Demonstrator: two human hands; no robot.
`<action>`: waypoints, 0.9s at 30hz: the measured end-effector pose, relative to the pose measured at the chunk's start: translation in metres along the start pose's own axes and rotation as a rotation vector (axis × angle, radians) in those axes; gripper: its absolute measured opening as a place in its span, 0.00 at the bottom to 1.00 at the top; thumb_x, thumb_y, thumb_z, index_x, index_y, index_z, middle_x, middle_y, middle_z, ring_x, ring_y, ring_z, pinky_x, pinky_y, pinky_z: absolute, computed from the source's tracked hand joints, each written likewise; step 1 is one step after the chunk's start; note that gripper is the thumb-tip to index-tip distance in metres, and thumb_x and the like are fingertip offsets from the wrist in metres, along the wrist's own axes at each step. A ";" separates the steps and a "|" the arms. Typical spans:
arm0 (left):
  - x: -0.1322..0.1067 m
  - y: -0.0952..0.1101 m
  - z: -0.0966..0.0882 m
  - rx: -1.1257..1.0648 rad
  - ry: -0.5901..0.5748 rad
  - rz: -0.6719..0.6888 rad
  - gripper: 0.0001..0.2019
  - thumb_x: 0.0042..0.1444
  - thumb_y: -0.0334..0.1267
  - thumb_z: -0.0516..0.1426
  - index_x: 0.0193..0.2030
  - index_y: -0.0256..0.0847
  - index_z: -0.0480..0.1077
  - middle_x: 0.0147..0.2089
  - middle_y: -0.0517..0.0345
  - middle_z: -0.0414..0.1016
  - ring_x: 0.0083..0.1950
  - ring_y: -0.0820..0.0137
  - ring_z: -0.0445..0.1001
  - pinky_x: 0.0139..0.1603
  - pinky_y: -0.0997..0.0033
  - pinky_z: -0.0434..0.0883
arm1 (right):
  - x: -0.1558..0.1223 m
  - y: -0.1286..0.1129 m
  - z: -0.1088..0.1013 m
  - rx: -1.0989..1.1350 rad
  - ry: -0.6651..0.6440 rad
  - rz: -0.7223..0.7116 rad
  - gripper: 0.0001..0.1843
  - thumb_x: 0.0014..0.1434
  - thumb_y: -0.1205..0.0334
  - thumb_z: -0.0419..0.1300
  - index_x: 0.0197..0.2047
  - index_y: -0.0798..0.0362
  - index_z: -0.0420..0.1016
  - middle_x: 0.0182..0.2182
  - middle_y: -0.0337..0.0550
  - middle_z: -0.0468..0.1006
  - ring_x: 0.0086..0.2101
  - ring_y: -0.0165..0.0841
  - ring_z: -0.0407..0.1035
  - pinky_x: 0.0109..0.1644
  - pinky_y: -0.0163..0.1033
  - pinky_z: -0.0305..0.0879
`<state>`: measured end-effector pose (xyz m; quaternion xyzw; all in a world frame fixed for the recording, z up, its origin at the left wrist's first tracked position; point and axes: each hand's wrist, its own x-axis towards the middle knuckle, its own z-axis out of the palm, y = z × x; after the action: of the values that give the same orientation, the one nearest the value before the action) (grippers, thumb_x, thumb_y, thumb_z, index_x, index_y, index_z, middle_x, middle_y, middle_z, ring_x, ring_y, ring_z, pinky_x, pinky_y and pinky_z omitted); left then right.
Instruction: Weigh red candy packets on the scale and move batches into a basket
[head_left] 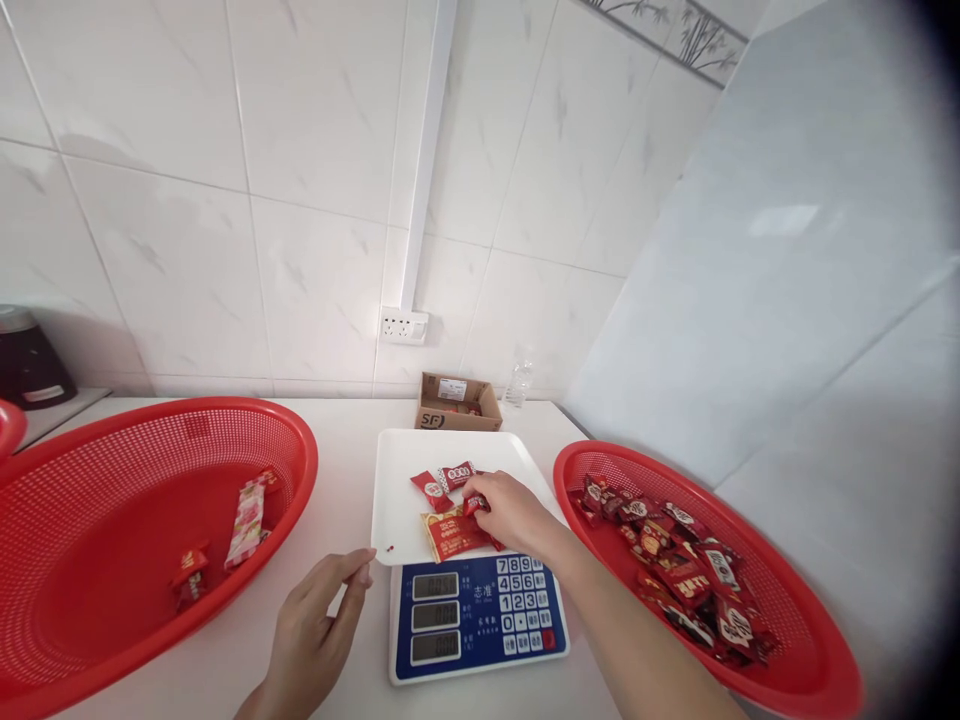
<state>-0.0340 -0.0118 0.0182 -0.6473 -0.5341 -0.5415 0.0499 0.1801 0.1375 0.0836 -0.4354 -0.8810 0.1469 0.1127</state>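
Note:
A blue-faced digital scale point(480, 615) carries a white tray point(401, 470) with a few red wrapped sweets point(442, 482) and a larger orange-red packet point(452, 535). My right hand point(510, 512) rests on the tray, fingers pinched on a small red sweet point(473, 504). My left hand point(319, 630) lies on the white counter just left of the scale, fingers loosely curled and apart, holding nothing, fingertips near the tray's front left corner.
A big red basket point(135, 440) on the left holds a pink packet point(247, 520) and a red sweet point(189, 575). A red basket point(810, 640) on the right holds several red sweets. A cardboard box point(457, 402), a small bottle point(517, 383) and a wall socket point(403, 325) stand behind.

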 end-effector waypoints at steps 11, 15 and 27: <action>-0.001 0.000 -0.002 -0.020 0.003 -0.037 0.09 0.60 0.38 0.51 0.41 0.41 0.71 0.27 0.60 0.76 0.27 0.74 0.75 0.27 0.80 0.71 | 0.015 -0.020 0.011 -0.082 0.142 0.181 0.18 0.61 0.54 0.52 0.51 0.53 0.69 0.43 0.52 0.72 0.40 0.41 0.70 0.41 0.42 0.63; 0.000 0.000 -0.002 -0.023 0.015 -0.017 0.08 0.60 0.37 0.52 0.41 0.42 0.71 0.27 0.61 0.76 0.28 0.75 0.75 0.29 0.82 0.71 | 0.018 -0.017 0.012 -0.125 0.170 0.102 0.17 0.62 0.55 0.51 0.49 0.52 0.72 0.45 0.53 0.73 0.47 0.44 0.65 0.48 0.47 0.62; 0.000 0.002 -0.002 -0.033 0.004 -0.020 0.08 0.60 0.36 0.52 0.41 0.42 0.71 0.27 0.61 0.75 0.27 0.75 0.75 0.28 0.82 0.70 | 0.013 0.000 0.006 -0.004 0.220 -0.079 0.19 0.64 0.62 0.47 0.54 0.51 0.70 0.53 0.46 0.73 0.56 0.38 0.60 0.61 0.48 0.55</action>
<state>-0.0341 -0.0140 0.0201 -0.6416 -0.5316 -0.5519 0.0350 0.1703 0.1474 0.0793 -0.4140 -0.8801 0.0917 0.2135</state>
